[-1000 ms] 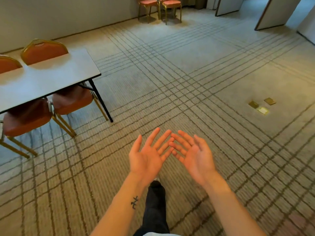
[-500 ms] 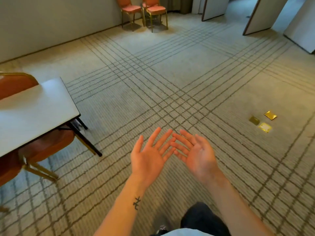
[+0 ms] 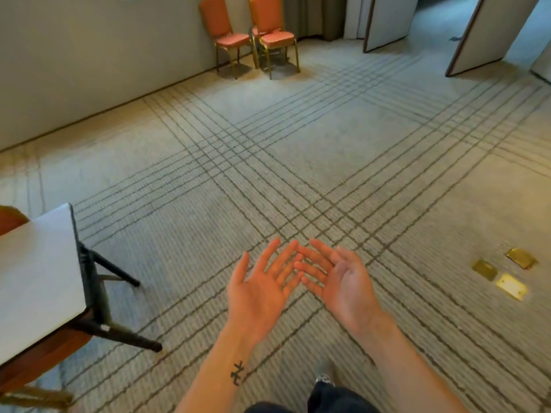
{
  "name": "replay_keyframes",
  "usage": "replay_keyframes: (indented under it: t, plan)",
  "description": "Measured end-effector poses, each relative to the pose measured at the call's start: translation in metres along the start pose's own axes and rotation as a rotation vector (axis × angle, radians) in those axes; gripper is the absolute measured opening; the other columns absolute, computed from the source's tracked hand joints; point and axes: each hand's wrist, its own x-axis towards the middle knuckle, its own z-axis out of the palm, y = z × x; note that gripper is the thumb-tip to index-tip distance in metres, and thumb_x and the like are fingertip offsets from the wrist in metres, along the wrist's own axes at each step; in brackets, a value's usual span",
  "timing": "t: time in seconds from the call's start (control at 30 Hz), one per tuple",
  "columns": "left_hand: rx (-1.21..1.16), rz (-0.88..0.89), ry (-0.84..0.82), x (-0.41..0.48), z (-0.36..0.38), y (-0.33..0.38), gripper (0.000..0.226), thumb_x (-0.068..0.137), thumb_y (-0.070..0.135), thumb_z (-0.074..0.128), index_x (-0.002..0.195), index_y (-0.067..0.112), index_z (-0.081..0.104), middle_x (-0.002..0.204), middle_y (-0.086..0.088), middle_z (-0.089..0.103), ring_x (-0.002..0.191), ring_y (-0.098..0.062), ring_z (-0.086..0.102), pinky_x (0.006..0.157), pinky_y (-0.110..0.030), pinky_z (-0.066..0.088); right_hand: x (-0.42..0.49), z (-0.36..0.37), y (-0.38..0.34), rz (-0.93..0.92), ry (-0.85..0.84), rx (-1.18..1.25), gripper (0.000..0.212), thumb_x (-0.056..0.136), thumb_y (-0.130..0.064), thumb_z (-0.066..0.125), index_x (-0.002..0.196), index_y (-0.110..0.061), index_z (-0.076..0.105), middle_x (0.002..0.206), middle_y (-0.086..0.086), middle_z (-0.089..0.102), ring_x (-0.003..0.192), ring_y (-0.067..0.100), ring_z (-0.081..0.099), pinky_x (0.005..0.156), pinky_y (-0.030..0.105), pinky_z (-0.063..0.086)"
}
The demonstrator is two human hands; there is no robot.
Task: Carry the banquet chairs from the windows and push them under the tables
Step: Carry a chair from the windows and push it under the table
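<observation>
Fingers [image 3: 278,257]: straight and spread on both hands, palms up, holding nothing. The tips of the left hand [image 3: 259,293] and right hand [image 3: 343,284] meet at mid-frame; cannot tell whether they touch or only overlap. Pose unchanged from 0.5 s ago. Small tattoo [image 3: 237,372] on the left forearm. A shoe [image 3: 323,375] shows on the carpet [image 3: 208,222] below the right wrist.

Table [image 3: 38,278]: at the left edge of view, one corner and dark folding legs showing. An orange seat [image 3: 44,353] sits tucked under it. A chair back [image 3: 9,217] shows just past its far edge. Since the earlier frames the table has slid further left, and less of it shows.

Chairs [image 3: 272,35]: two, orange with gold frames, side by side at the far edge of the floor against the wall [image 3: 89,70], well apart from both hands. A third may stand behind them; unclear. They look larger and sit lower in view than 0.5 s ago.

Three brass plates [image 3: 504,272] set in the carpet, right of the hands, now lower in view. Open panels [image 3: 384,22] at the far right corner.
</observation>
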Motion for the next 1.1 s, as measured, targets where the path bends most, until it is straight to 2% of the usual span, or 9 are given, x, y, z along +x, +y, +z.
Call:
replay_keyframes:
  t: [0.07, 0.23, 0.47, 0.67, 0.8, 1.0, 1.03, 1.07, 1.1]
  plan:
    - [-0.002, 0.002, -0.002, 0.033, 0.025, 0.017, 0.064, 0.103, 0.051, 0.039, 0.151, 0.01, 0.046, 0.147, -0.023, 0.055, 0.145, -0.039, 0.041, 0.124, -0.052, 0.025, 0.037, 0.013, -0.032, 0.013, -0.02, -0.027, 0.052, 0.098, -0.04, 0.042, 0.136, -0.008, 0.057, 0.132, 0.019, 0.067, 0.103, 0.031, 0.069, 0.088, 0.042, 0.053]
    - [-0.034, 0.045, 0.018, 0.12, 0.06, 0.056, 0.062, 0.104, 0.051, 0.039, 0.149, 0.009, 0.048, 0.146, -0.024, 0.055, 0.143, -0.04, 0.045, 0.124, -0.052, 0.025, 0.126, 0.033, -0.086, 0.036, -0.013, -0.068, 0.051, 0.1, -0.041, 0.044, 0.136, -0.008, 0.058, 0.134, 0.02, 0.065, 0.112, 0.033, 0.066, 0.097, 0.046, 0.048]
    - [-0.019, 0.053, 0.043, 0.277, 0.078, 0.129, 0.063, 0.105, 0.054, 0.037, 0.149, 0.011, 0.05, 0.146, -0.022, 0.056, 0.14, -0.039, 0.049, 0.122, -0.052, 0.028, 0.288, 0.064, -0.139, 0.04, 0.018, -0.123, 0.051, 0.105, -0.039, 0.038, 0.14, -0.006, 0.055, 0.134, 0.02, 0.065, 0.115, 0.035, 0.065, 0.1, 0.047, 0.049]
    - [-0.044, 0.015, 0.028, 0.42, 0.113, 0.223, 0.062, 0.104, 0.053, 0.036, 0.148, 0.011, 0.05, 0.145, -0.022, 0.058, 0.14, -0.038, 0.048, 0.124, -0.052, 0.025, 0.435, 0.121, -0.195, 0.021, 0.066, -0.124, 0.05, 0.102, -0.039, 0.042, 0.136, -0.006, 0.057, 0.134, 0.02, 0.065, 0.109, 0.033, 0.068, 0.094, 0.044, 0.052]
    - [-0.029, -0.004, -0.035, 0.478, 0.145, 0.274, 0.063, 0.104, 0.053, 0.034, 0.149, 0.011, 0.049, 0.146, -0.021, 0.056, 0.139, -0.039, 0.049, 0.122, -0.053, 0.028, 0.497, 0.153, -0.236, -0.009, 0.051, -0.085, 0.05, 0.102, -0.038, 0.04, 0.138, -0.007, 0.056, 0.134, 0.02, 0.065, 0.109, 0.034, 0.068, 0.091, 0.043, 0.054]
    - [-0.007, 0.02, -0.012, 0.576, 0.169, 0.334, 0.063, 0.105, 0.053, 0.034, 0.149, 0.011, 0.049, 0.146, -0.022, 0.056, 0.138, -0.04, 0.051, 0.119, -0.055, 0.031, 0.6, 0.183, -0.284, -0.039, 0.076, -0.067, 0.05, 0.103, -0.039, 0.039, 0.137, -0.007, 0.057, 0.135, 0.02, 0.064, 0.118, 0.037, 0.065, 0.1, 0.047, 0.048]
    - [0.0, 0.022, -0.021, 0.575, 0.171, 0.337, 0.063, 0.105, 0.054, 0.034, 0.149, 0.012, 0.049, 0.146, -0.021, 0.056, 0.137, -0.04, 0.052, 0.12, -0.055, 0.031, 0.6, 0.182, -0.286, -0.036, 0.077, -0.075, 0.05, 0.104, -0.039, 0.039, 0.137, -0.007, 0.057, 0.135, 0.02, 0.065, 0.121, 0.038, 0.063, 0.1, 0.047, 0.048]
    - [-0.002, 0.039, -0.011, 0.634, 0.175, 0.354, 0.063, 0.104, 0.054, 0.035, 0.149, 0.012, 0.049, 0.146, -0.021, 0.056, 0.137, -0.04, 0.052, 0.12, -0.055, 0.03, 0.662, 0.184, -0.305, 0.006, 0.063, -0.058, 0.05, 0.104, -0.039, 0.039, 0.138, -0.007, 0.057, 0.135, 0.019, 0.065, 0.122, 0.038, 0.063, 0.098, 0.046, 0.05]
    - [0.005, 0.006, -0.014, 0.637, 0.175, 0.354, 0.063, 0.104, 0.054, 0.035, 0.149, 0.012, 0.049, 0.146, -0.021, 0.056, 0.137, -0.04, 0.053, 0.121, -0.055, 0.029, 0.666, 0.182, -0.305, 0.003, 0.056, -0.059, 0.05, 0.104, -0.04, 0.038, 0.138, -0.007, 0.057, 0.135, 0.019, 0.065, 0.122, 0.037, 0.063, 0.096, 0.044, 0.053]
